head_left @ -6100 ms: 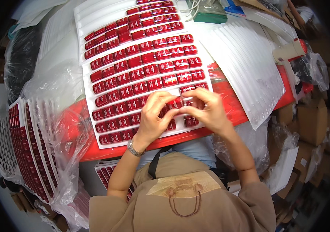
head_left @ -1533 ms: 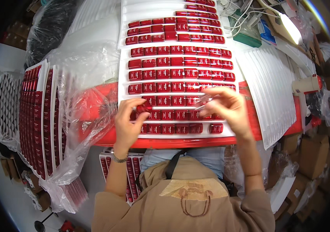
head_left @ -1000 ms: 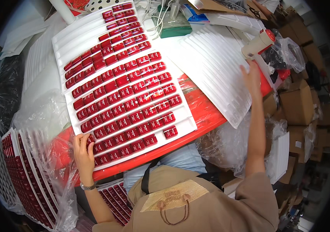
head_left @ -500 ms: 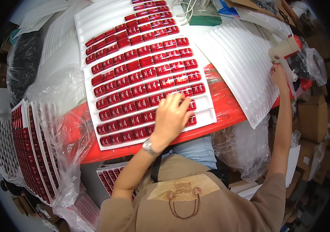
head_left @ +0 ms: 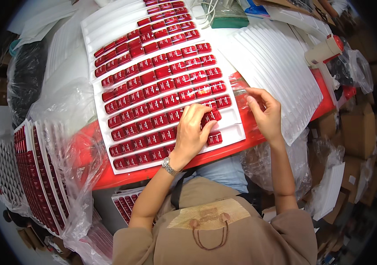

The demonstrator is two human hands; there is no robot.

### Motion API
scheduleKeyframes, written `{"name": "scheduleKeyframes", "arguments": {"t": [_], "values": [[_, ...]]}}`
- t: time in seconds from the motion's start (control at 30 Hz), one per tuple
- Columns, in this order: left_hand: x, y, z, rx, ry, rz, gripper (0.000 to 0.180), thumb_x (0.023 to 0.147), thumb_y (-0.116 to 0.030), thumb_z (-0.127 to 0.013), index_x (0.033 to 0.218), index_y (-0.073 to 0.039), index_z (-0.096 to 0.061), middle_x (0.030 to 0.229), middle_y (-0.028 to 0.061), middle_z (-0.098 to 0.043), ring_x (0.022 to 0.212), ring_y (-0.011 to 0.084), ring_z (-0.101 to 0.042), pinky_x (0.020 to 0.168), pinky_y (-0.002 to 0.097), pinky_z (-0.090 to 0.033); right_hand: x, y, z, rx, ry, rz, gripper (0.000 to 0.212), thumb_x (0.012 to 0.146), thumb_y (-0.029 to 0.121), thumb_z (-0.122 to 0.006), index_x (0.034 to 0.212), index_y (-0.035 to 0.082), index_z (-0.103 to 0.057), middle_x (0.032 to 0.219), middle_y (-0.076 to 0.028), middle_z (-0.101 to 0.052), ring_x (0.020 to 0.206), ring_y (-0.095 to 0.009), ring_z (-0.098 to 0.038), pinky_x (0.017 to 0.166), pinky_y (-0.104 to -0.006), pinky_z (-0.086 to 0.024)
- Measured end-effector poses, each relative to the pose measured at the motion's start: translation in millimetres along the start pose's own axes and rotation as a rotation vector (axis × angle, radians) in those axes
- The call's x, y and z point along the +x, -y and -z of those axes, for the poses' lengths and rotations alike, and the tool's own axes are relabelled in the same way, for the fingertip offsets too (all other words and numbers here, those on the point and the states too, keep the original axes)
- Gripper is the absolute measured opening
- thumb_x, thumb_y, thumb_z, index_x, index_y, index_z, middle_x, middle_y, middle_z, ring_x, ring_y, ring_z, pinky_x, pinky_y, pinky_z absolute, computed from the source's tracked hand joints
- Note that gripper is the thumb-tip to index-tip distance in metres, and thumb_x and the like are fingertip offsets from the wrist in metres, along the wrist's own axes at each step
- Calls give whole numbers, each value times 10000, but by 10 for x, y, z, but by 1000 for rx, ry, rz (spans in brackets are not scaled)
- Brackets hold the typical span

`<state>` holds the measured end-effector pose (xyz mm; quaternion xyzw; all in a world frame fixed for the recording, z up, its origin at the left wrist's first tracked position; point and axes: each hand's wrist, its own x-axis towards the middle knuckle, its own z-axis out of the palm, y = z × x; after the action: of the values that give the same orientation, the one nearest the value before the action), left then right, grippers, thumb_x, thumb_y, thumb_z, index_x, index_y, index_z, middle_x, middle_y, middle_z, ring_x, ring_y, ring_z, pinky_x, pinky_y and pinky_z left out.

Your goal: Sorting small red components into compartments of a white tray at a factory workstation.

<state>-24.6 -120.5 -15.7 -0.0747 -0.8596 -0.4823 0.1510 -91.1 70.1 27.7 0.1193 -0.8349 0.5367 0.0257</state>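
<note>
My left hand point(head_left: 190, 132), a metal watch on its wrist, is over the near right part of a white ridged tray point(head_left: 237, 132). Its thumb and fingers are closed on a small glossy red block point(head_left: 211, 116), tilted against the rows. Many like red blocks point(head_left: 158, 120) with pale print lie in rows along the tray. To the right of the tray, my right hand point(head_left: 264, 115) is raised over the red table point(head_left: 259, 134). Its thumb and forefinger are bent together around what looks like a small clear strip, hard to make out.
Stacked empty white trays point(head_left: 281, 75) lie to the right, beside a cream cylinder with a red end point(head_left: 325, 51). Filled trays in clear plastic point(head_left: 38, 172) stand at the left. Plastic bags hang below the table edge, and cardboard boxes point(head_left: 358, 132) are at far right.
My right hand has come away from beside the cream cylinder, moving left toward the tray. My left hand has shifted slightly, and a red block now shows tilted in its fingers.
</note>
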Motion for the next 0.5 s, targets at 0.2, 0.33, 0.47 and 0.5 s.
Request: {"name": "scheduleKeyframes", "arguments": {"t": [0.2, 0.33, 0.47, 0.5], "values": [[-38, -20, 77, 61, 48, -24, 302, 708, -126, -693, 961, -3, -584, 928, 138, -567, 887, 308, -524, 790, 387, -419, 209, 280, -372, 0, 204, 176, 136, 794, -10, -607, 924, -6, -647, 808, -100, -628, 682, -150, -605, 584, -256, -472], [-151, 69, 9, 139, 46, -33, 280, 726, -171, -685, 945, -15, -608, 942, 164, -599, 999, 336, -531, 845, 443, -399, 533, 957, -1297, -94, 490, 649, 111, 776, 36, -610, 882, 4, -610, 805, -122, -590, 695, -259, -613, 610, -345, -501], [-87, -56, 32, 12, 103, 91, 264, 750, -156, -651, 962, -5, -604, 941, 190, -601, 946, 360, -553, 843, 463, -413, 611, 1455, -2565, -332, 854, 925, 180, 739, 85, -606, 891, -11, -617, 901, -163, -606, 824, -301, -629, 693, -399, -538], [-95, -24, -49, -14, 62, 42, 252, 770, -154, -622, 981, -22, -587, 1048, 184, -577, 1054, 339, -514, 879, 450, -397, 592, 1522, -2877, -404, 860, 1016, 203, 727, 67, -611, 915, -11, -617, 941, -154, -606, 874, -302, -623, 718, -395, -535]]}}
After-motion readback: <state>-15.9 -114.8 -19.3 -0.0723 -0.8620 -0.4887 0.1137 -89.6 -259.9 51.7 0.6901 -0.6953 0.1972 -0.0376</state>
